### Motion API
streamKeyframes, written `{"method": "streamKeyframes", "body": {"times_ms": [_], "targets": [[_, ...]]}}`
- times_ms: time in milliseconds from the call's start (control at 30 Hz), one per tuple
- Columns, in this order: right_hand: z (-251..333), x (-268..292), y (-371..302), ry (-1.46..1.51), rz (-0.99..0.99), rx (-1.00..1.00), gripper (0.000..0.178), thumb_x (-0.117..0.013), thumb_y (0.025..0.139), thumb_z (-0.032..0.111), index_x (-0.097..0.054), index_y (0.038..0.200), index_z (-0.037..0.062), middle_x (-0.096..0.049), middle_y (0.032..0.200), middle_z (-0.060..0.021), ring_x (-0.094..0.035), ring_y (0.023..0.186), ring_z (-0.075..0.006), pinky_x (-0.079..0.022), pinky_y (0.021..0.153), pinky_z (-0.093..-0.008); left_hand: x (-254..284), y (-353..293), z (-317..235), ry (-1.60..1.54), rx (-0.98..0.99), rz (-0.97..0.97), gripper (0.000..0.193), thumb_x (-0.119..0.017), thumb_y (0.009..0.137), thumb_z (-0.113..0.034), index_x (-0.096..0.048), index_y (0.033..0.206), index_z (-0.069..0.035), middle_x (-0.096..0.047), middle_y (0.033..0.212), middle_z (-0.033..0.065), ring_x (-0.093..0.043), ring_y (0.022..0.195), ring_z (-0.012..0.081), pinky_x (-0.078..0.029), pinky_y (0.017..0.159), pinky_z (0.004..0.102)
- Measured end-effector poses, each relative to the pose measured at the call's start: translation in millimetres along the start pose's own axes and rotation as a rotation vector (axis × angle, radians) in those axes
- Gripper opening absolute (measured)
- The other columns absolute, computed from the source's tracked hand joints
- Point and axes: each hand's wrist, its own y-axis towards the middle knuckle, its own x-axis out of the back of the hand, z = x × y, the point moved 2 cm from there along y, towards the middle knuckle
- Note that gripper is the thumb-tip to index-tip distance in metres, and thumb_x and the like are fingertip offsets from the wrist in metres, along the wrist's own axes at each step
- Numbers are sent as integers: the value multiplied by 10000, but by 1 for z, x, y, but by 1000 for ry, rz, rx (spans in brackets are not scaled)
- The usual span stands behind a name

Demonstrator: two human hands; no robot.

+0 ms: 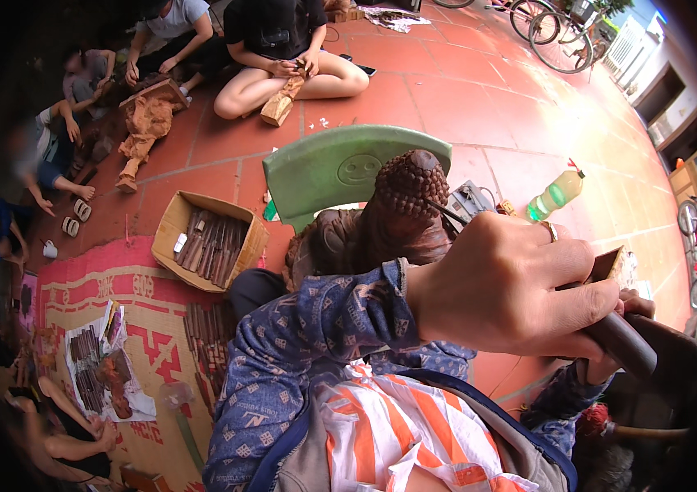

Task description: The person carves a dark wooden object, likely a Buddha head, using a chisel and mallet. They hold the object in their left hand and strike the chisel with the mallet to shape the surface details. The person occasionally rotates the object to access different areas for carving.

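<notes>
A dark wooden statue (pixel 389 205) with a knobbed head stands in front of me, against a green plastic chair (pixel 307 168). My left hand (pixel 504 283), with a ring on one finger, is closed around the dark handle of a carving chisel (pixel 623 340). A thin dark shaft, apparently the same chisel's, reaches from behind that hand to the side of the statue's head. Beyond the left hand, my right hand (pixel 637 305) is mostly hidden. Its bent fingers show close to the handle; what they grip is unclear.
On the left, a cardboard box (pixel 169 246) holds several chisels. More tools lie on a patterned mat (pixel 151 287) and a white sheet (pixel 139 402). A green-tinted bottle (pixel 557 195) stands to the right. People sit around; one holds a carved wood piece (pixel 281 102). Bicycles (pixel 562 41) stand far back.
</notes>
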Motion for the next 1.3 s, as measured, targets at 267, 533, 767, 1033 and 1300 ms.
{"method": "streamKeyframes", "body": {"times_ms": [267, 533, 767, 1033, 1300], "targets": [[1, 9, 17, -187, 89, 113, 611, -762, 803, 417, -493, 1166, 5, -528, 1093, -78, -533, 1032, -189, -417, 944, -347, -2, 6, 2, 4, 46, -87, 386, -675, 780, -439, -663, 941, -89, -515, 700, 37, -585, 537, 204, -458, 443, 327], [13, 3, 29, -217, 152, 223, 414, -681, 897, 205, -482, 1188, -12, -540, 1061, -91, -546, 1017, -200, -446, 910, -335, -2, 14, 2, 108, 76, 9, 401, -655, 804, -445, -651, 911, -59, -538, 670, 72, -609, 555, 238, -465, 462, 353], [16, -11, 27, 12, 117, -35, 200, -649, 875, 116, -497, 967, 26, -516, 851, -41, -520, 762, -119, -432, 722, -242, -15, 19, 13, 294, 135, 248, 373, -711, 738, -407, -658, 885, -68, -591, 679, 66, -593, 517, 219, -453, 456, 330], [16, -49, -5, -26, -203, -11, 98, -556, 957, 70, -459, 971, 61, -551, 832, -34, -515, 728, -111, -418, 646, -279, -11, 5, -13, 70, -81, 218, 394, -648, 794, -446, -612, 830, -55, -518, 676, 11, -504, 456, 135, -398, 395, 276], [-8, -37, -10, 131, 38, 139, 330, -717, 851, 129, -539, 1112, 33, -573, 894, -88, -611, 807, -193, -496, 748, -355, -2, -1, -5, 28, -97, 209, 395, -711, 740, -448, -612, 821, -74, -484, 652, 6, -508, 456, 136, -385, 381, 282]]}}
